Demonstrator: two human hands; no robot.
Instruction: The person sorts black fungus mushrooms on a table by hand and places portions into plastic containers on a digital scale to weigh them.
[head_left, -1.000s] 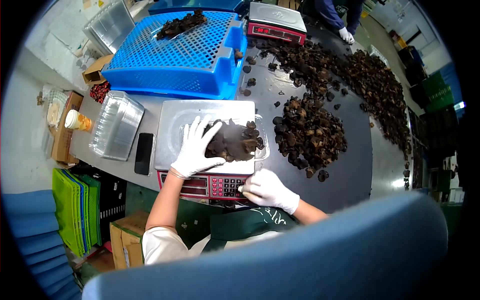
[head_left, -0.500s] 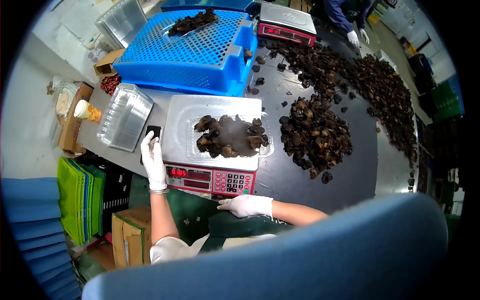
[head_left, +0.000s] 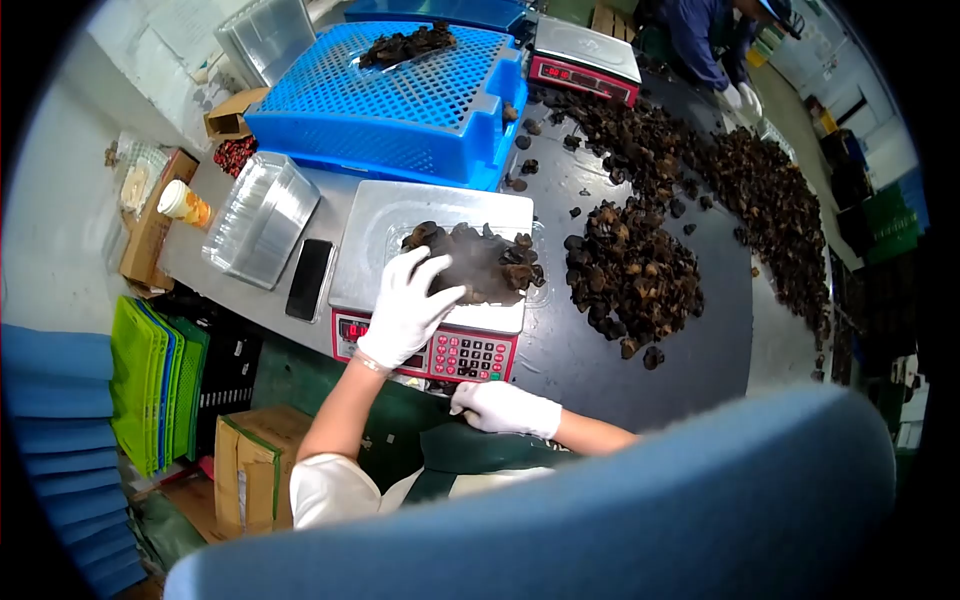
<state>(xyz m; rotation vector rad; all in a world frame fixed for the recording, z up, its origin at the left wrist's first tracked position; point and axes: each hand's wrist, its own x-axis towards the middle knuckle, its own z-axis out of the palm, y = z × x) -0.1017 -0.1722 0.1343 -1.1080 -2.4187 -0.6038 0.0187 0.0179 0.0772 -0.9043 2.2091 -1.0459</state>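
Note:
My left hand (head_left: 408, 305), in a white glove, reaches over the near left side of a clear plastic tray (head_left: 535, 290) with its fingers spread. Dark wood ear mushrooms (head_left: 470, 255) fill the tray, and the fingertips are at their edge; whether they touch is unclear. Under the tray is a digital scale (head_left: 365, 212) with a red front, its display partly covered by my left wrist. My right hand (head_left: 508, 408), also gloved, rests at the table's front edge below the keypad. Its fingers are curled, and what they may hold is hidden.
A phone (head_left: 310, 280) and stacked clear trays (head_left: 262, 220) lie left of the scale. Behind stands a blue crate (head_left: 370, 100). A mushroom pile (head_left: 635, 275) is on the right, beside a longer heap (head_left: 775, 200). A second scale (head_left: 585, 65) and a co-worker (head_left: 700, 45) are at the back.
My left hand has moved right from the phone to the tray, uncovering the phone. My right hand has shifted slightly right, its fingers more curled. The co-worker's hands have come together.

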